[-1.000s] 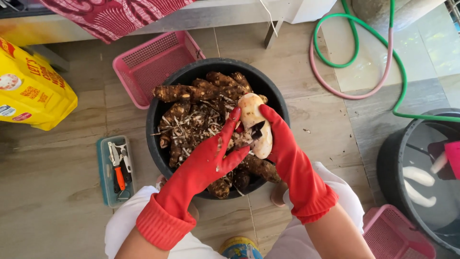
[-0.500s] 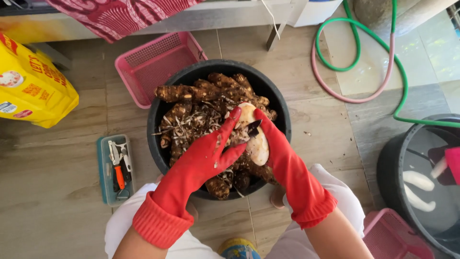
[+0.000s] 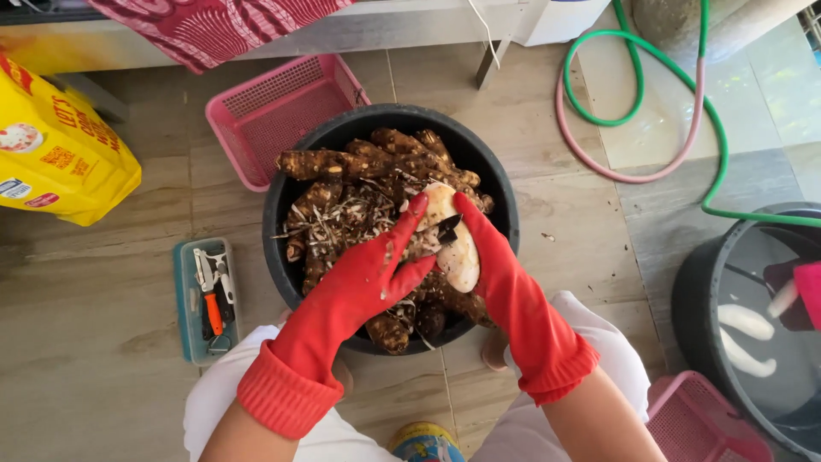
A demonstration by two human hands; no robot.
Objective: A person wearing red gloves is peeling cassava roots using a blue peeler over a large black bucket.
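Holding a pale, partly peeled root (image 3: 451, 244) over a black tub (image 3: 282, 205), both hands in red rubber gloves. Left hand (image 3: 376, 278) reaching in from the lower left, fingers (image 3: 416, 208) curled up against the root's near side, flecked with bits of peel. Right hand (image 3: 496, 261) wrapped around the root's right side, fingers closed on it, with a small dark blade (image 3: 449, 228) pinned against the white flesh near the top. Tub heaped with brown, hairy unpeeled roots (image 3: 342, 162) and pale shavings, standing on the tiled floor between the knees. Just beyond the tub's far-left rim, a pink plastic basket (image 3: 274, 111). To the left of the tub, a teal tray (image 3: 184, 299) carrying small tools, one with an orange handle. Farther left, a yellow sack (image 3: 60, 154). At the right edge, a second dark tub (image 3: 693, 291) filled with water, peeled white roots (image 3: 744, 321) lying in it. Beside it at the lower right, another pink basket (image 3: 684, 419). Looping across the floor at the upper right, a green and pink hose (image 3: 633, 120).
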